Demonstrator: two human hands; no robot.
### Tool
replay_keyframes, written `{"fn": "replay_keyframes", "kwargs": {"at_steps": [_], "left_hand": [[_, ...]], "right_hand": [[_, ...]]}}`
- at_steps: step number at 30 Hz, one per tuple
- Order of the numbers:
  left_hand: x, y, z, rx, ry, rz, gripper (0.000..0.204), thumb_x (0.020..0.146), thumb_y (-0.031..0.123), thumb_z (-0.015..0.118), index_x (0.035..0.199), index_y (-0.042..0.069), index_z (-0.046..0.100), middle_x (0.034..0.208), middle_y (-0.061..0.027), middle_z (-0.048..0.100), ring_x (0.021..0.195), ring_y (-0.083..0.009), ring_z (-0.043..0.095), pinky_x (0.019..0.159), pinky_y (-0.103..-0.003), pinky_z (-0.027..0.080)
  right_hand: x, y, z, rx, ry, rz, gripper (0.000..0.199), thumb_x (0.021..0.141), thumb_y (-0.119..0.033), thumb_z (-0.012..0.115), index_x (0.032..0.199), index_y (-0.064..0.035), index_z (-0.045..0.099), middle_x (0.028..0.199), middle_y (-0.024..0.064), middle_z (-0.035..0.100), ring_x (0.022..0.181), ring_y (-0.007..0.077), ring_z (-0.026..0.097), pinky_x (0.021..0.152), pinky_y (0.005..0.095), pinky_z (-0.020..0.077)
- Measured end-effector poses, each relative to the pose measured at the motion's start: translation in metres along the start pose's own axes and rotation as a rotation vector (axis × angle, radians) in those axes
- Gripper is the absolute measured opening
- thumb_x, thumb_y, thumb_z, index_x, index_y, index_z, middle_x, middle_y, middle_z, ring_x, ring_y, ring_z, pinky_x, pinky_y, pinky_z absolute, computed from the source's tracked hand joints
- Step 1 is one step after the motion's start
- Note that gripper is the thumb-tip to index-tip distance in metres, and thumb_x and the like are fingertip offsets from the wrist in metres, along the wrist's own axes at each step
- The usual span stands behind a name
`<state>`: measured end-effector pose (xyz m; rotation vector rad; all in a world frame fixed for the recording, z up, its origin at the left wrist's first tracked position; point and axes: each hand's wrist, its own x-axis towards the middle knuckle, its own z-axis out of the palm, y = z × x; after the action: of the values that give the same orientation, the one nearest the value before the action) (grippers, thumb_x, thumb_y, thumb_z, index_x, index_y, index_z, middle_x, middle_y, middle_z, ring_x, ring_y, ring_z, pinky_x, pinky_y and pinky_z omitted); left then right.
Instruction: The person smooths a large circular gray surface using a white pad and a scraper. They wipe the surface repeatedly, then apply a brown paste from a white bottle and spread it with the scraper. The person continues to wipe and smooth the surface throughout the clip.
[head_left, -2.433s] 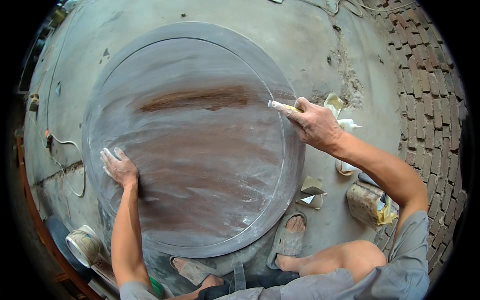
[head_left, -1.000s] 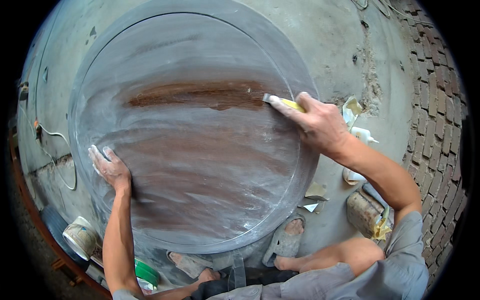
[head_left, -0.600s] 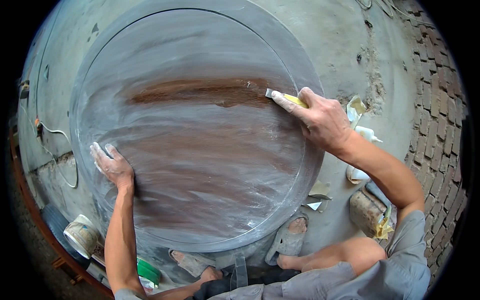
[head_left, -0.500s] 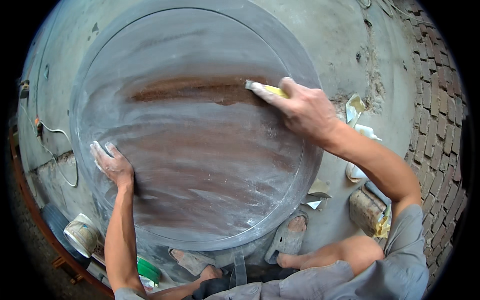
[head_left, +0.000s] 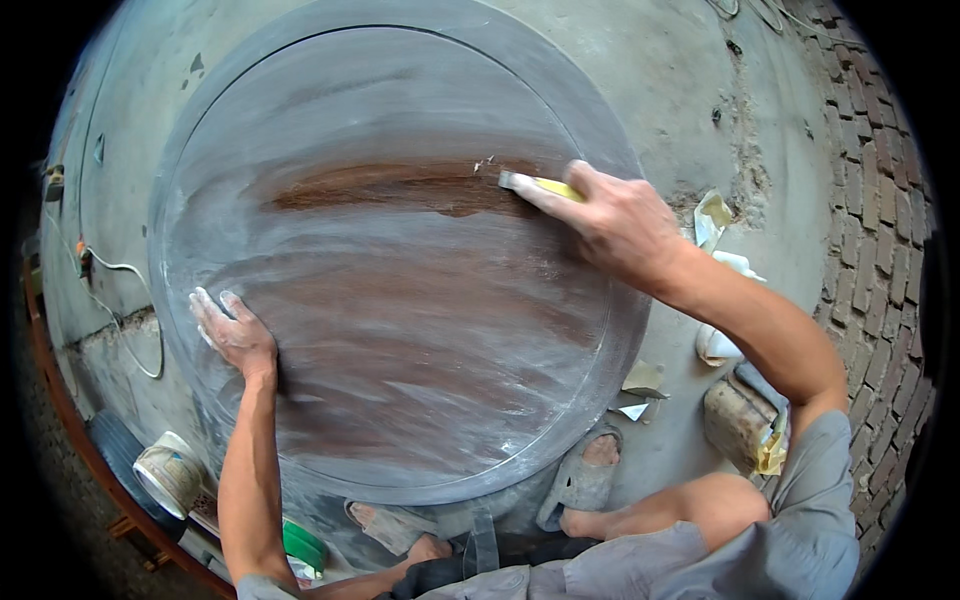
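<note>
The big round wooden tabletop point(head_left: 400, 300) lay flat on the concrete floor point(head_left: 690, 90), mostly grey with filler. The right hand point(head_left: 620, 225) was clamped around a yellow-handled scraper point(head_left: 535, 185), which had slid inward from the rim onto the bare brown streak point(head_left: 400, 185) in the last half second, so that patch was getting covered. The left hand point(head_left: 235, 335) stayed flat, fingers spread, holding nothing, bracing the left side.

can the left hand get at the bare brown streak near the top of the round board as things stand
Probably yes: the left hand rests flat on the round board, and nothing lies between it and the brown streak.
</note>
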<state>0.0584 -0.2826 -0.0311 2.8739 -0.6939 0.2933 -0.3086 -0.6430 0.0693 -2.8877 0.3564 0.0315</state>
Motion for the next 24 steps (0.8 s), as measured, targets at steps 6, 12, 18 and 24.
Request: {"fn": "replay_keyframes", "kwargs": {"at_steps": [6, 12, 18, 24], "left_hand": [[0.003, 0.005, 0.003, -0.017, -0.016, 0.015, 0.065, 0.109, 0.039, 0.039, 0.158, -0.004, 0.036, 0.166, -0.021, 0.033, 0.156, -0.0337, 0.026, 0.128, -0.047, 0.017], [0.001, -0.001, -0.001, -0.008, -0.001, 0.0, 0.065, 0.109, 0.039, 0.039, 0.157, -0.004, 0.037, 0.166, -0.021, 0.033, 0.156, -0.0336, 0.027, 0.127, -0.047, 0.018], [0.003, 0.006, 0.006, 0.004, -0.013, 0.017, 0.065, 0.109, 0.039, 0.04, 0.157, -0.004, 0.037, 0.166, -0.0209, 0.033, 0.156, -0.0338, 0.028, 0.127, -0.047, 0.019], [0.001, 0.0, 0.001, -0.006, -0.002, 0.005, 0.064, 0.108, 0.037, 0.041, 0.158, -0.003, 0.036, 0.166, -0.0218, 0.033, 0.155, -0.0348, 0.028, 0.127, -0.048, 0.018]], "right_hand": [[0.023, -0.013, 0.006, -0.021, 0.021, 0.017, 0.058, 0.094, -0.006, 0.057, 0.15, -0.0244, 0.054, 0.095, 0.0114, 0.059, 0.076, 0.0249, 0.07, 0.062, 0.0371, 0.061], [-0.013, 0.004, 0.005, 0.0, 0.034, -0.007, 0.06, 0.095, -0.006, 0.057, 0.152, -0.0264, 0.053, 0.093, 0.01, 0.058, 0.068, 0.0232, 0.068, 0.057, 0.0352, 0.0596], [0.025, -0.01, 0.008, 0.017, 0.096, -0.045, 0.058, 0.093, -0.008, 0.06, 0.148, -0.0242, 0.057, 0.091, 0.0105, 0.058, 0.07, 0.0243, 0.068, 0.058, 0.0367, 0.0589], [-0.054, 0.011, -0.002, 0.031, -0.05, 0.003, 0.06, 0.092, -0.009, 0.061, 0.15, -0.025, 0.055, 0.09, 0.0099, 0.056, 0.07, 0.0234, 0.067, 0.058, 0.0361, 0.0587]]}}
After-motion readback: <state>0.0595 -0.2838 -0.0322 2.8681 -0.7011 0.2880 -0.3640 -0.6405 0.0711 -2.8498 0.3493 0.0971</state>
